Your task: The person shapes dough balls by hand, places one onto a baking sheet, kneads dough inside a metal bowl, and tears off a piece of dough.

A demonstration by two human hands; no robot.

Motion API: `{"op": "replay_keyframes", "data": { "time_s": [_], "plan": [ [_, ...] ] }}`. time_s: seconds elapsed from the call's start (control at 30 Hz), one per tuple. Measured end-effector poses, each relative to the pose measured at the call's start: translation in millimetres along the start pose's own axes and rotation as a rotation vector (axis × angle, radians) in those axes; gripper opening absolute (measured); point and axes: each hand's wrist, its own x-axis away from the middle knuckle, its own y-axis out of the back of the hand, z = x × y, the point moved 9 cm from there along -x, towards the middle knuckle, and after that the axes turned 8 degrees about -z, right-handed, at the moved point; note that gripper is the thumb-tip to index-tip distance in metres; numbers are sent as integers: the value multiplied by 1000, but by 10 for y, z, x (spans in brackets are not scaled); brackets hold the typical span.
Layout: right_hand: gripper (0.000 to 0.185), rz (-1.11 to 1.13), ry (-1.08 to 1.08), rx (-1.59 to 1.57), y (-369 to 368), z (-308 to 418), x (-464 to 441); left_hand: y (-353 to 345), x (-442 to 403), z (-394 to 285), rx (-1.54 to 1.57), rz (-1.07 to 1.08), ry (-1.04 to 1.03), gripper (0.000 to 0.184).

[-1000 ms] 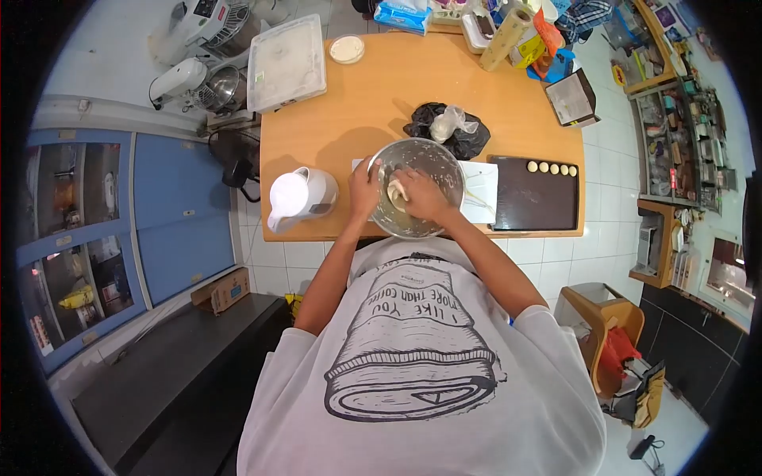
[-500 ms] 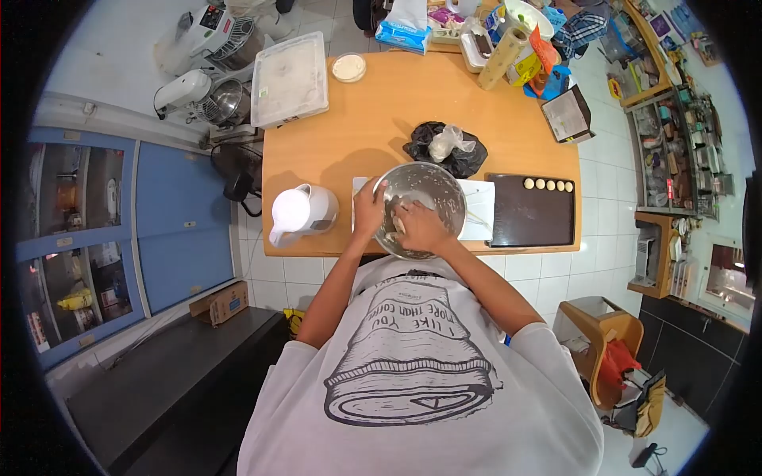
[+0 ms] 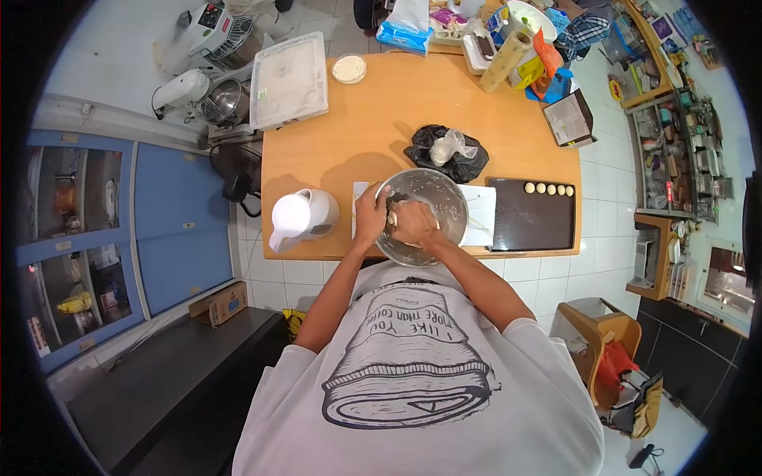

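Note:
A steel mixing bowl [image 3: 452, 208] sits tilted at the table's front edge, bits of dough stuck to its inner wall. My left hand [image 3: 371, 217] is closed on the bowl's left rim, thumb on the inside. Down in the bowl, my right hand [image 3: 414, 222] has its fingers curled against pale dough [image 3: 392, 217], most of which it hides. Under the bowl lies a white sheet [image 3: 480, 213]. To the right is a dark baking tray [image 3: 532, 218] with a row of several small dough balls [image 3: 551, 190] along its far edge.
A white pitcher [image 3: 300, 216] stands left of the bowl. Behind the bowl lies a black plastic bag [image 3: 468, 166] with a clear bag on it. Farther back are a lidded plastic box [image 3: 290, 79], a round container [image 3: 349, 69] and an upright roll [image 3: 506, 62].
My right hand has curled its fingers and turned within the bowl. The bowl appears slightly lower in view, and my left hand still holds its rim.

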Motion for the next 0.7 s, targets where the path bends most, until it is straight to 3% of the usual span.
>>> {"op": "replay_keyframes", "data": {
  "time_s": [0.23, 0.3, 0.53, 0.63, 0.7],
  "plan": [
    [42, -40, -77, -133, 87, -94, 21, -28, -46, 45, -71, 34, 18, 33],
    [48, -101, -63, -228, 135, -111, 129, -21, -49, -27, -12, -14, -62, 26],
    [58, -1, 121, -295, 287, 3, 360, 12, -36, -33, -15, 8, -8, 23],
    [61, -212, 253, -296, 733, 242, 508, 42, -61, -13, -37, 37, 24, 34],
    [63, -159, 188, -234, 761, 212, 513, 61, -60, -25, -17, 18, 11, 33]
  ]
}}
